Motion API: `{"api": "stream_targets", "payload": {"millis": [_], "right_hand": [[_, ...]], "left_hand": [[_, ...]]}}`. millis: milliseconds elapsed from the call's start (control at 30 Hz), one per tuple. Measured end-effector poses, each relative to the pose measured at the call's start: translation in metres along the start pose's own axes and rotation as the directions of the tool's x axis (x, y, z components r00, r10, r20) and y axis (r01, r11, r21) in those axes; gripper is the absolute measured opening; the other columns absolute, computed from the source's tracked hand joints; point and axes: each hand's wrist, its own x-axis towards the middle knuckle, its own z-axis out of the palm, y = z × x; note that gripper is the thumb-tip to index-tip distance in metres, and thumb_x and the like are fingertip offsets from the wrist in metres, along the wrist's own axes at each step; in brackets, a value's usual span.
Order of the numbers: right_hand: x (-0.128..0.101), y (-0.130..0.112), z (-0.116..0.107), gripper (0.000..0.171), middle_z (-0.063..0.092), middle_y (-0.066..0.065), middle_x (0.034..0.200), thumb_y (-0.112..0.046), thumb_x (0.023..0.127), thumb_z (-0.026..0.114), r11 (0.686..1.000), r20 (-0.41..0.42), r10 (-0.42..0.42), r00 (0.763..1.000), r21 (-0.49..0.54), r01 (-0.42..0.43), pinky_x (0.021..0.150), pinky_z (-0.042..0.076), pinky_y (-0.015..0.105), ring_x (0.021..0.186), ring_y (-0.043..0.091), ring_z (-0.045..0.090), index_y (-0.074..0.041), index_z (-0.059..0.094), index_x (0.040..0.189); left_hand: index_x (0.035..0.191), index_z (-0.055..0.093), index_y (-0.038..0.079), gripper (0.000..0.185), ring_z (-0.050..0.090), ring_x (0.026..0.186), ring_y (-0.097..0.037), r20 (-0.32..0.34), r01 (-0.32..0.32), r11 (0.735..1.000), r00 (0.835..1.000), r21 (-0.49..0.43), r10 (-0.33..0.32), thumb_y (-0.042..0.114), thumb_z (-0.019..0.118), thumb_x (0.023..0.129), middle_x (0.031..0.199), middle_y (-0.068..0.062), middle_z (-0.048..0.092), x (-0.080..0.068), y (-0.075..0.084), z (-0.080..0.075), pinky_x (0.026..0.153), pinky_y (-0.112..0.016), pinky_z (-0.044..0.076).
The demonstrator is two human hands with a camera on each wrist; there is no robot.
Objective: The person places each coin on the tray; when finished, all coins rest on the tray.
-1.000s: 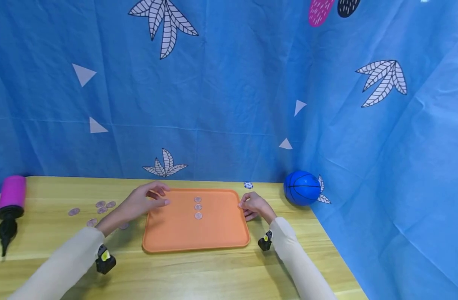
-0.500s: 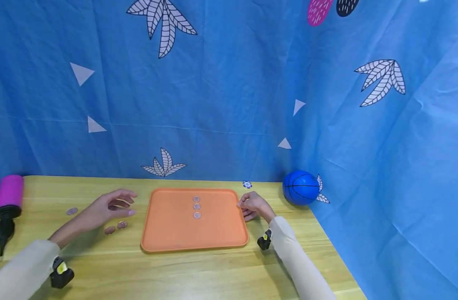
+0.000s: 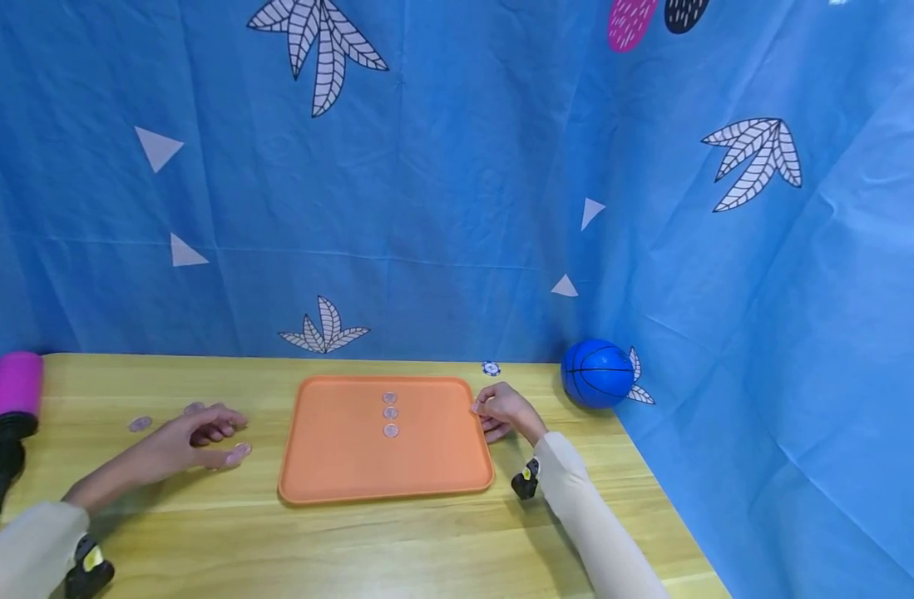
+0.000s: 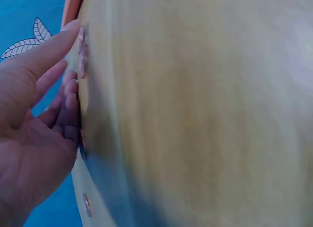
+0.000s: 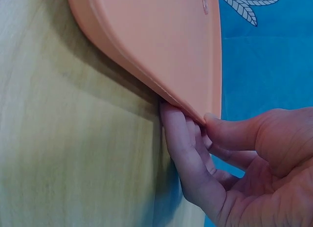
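The left hand, fingers loosely parted, is near loose coins; the right hand pinches the rim of the orange tray on the desk; three coins line its floor.

Pale sleeves, apparently black wrist cameras

Orange tray blazing against bright blue cloth!
And look at that cloth: white leaves lined in black, pale triangles; then it's a yellow, streaky-grained table, coppery coins, a blue ball with black seams, a magenta-and-black pump, a blue-and-white chip, off-white sleeves.
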Motion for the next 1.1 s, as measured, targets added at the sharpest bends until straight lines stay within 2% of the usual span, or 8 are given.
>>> {"api": "stream_targets", "payload": {"millis": [200,333,467,700,800,933,1000,1100], "right_hand": [[0.001,-0.002,-0.001,0.010,0.061,0.007,0.072,-0.004,0.103,0.062,1.000,-0.005,0.012,1.000,-0.024,-0.012,0.064,0.065,0.041,0.060,0.016,0.061,0.000,0.063,0.094],[0.002,-0.004,0.000,0.009,0.062,0.007,0.072,-0.005,0.103,0.062,0.999,-0.005,0.002,1.000,-0.036,-0.002,0.064,0.065,0.041,0.059,0.016,0.062,0.000,0.064,0.096],[0.002,-0.003,0.002,0.008,0.062,0.007,0.073,-0.005,0.104,0.062,0.999,0.002,0.009,1.000,-0.036,-0.009,0.066,0.065,0.041,0.061,0.016,0.063,0.000,0.064,0.098],[0.001,-0.001,0.000,0.008,0.062,0.007,0.072,-0.004,0.103,0.063,0.999,-0.012,0.019,1.000,-0.029,-0.020,0.065,0.065,0.041,0.060,0.016,0.062,-0.001,0.064,0.096],[0.001,-0.002,-0.001,0.008,0.061,0.007,0.071,-0.004,0.102,0.064,0.999,-0.011,0.027,1.000,-0.022,-0.028,0.065,0.065,0.041,0.060,0.016,0.061,-0.001,0.065,0.095],[0.002,-0.002,-0.001,0.009,0.060,0.007,0.071,-0.005,0.103,0.063,0.999,-0.011,0.023,1.000,-0.035,-0.023,0.064,0.065,0.040,0.060,0.015,0.061,-0.001,0.065,0.096],[0.002,-0.002,-0.001,0.009,0.059,0.007,0.072,-0.005,0.103,0.063,0.999,-0.011,0.020,1.000,-0.043,-0.020,0.063,0.065,0.040,0.060,0.015,0.060,0.000,0.066,0.096],[0.002,-0.002,0.000,0.009,0.059,0.007,0.072,-0.006,0.103,0.063,0.999,-0.013,0.018,1.000,-0.050,-0.019,0.063,0.065,0.039,0.061,0.015,0.060,-0.001,0.066,0.096]], "left_hand": [[0.124,0.063,-0.003,0.034,0.050,0.091,-0.005,-0.016,-0.019,1.000,1.000,0.015,0.019,0.014,0.075,0.097,0.110,-0.007,0.057,0.006,-0.005,0.004,0.076,-0.022,0.049],[0.117,0.063,-0.005,0.026,0.049,0.076,-0.010,-0.032,-0.032,0.999,0.999,-0.032,0.031,0.010,0.072,0.098,0.097,-0.004,0.054,0.009,-0.002,0.002,0.064,-0.026,0.049],[0.111,0.064,-0.008,0.020,0.051,0.064,-0.012,-0.008,-0.063,0.996,0.998,-0.063,0.063,0.006,0.071,0.098,0.086,-0.001,0.055,0.010,0.001,0.002,0.057,-0.028,0.049],[0.103,0.070,0.000,0.008,0.051,0.061,-0.008,-0.055,-0.110,0.993,0.992,0.044,0.113,0.005,0.074,0.097,0.082,0.001,0.057,0.014,0.005,0.008,0.055,-0.026,0.046],[0.099,0.068,0.001,0.005,0.049,0.060,-0.005,-0.047,-0.137,0.986,0.989,0.092,0.141,0.002,0.073,0.097,0.081,-0.001,0.056,0.015,0.009,0.011,0.053,-0.025,0.044],[0.097,0.063,0.002,0.010,0.048,0.063,-0.003,-0.024,-0.080,0.989,0.996,0.127,0.083,0.003,0.072,0.097,0.083,-0.002,0.056,0.015,0.017,0.013,0.056,-0.023,0.044],[0.096,0.062,0.003,0.012,0.049,0.065,-0.002,-0.039,-0.040,0.987,0.998,0.153,0.047,0.006,0.073,0.097,0.083,-0.001,0.058,0.015,0.021,0.014,0.058,-0.023,0.045],[0.097,0.062,0.005,0.013,0.054,0.069,-0.002,-0.067,-0.021,0.983,0.997,0.183,0.034,0.009,0.075,0.097,0.085,0.000,0.063,0.015,0.024,0.016,0.061,-0.023,0.048]]}}
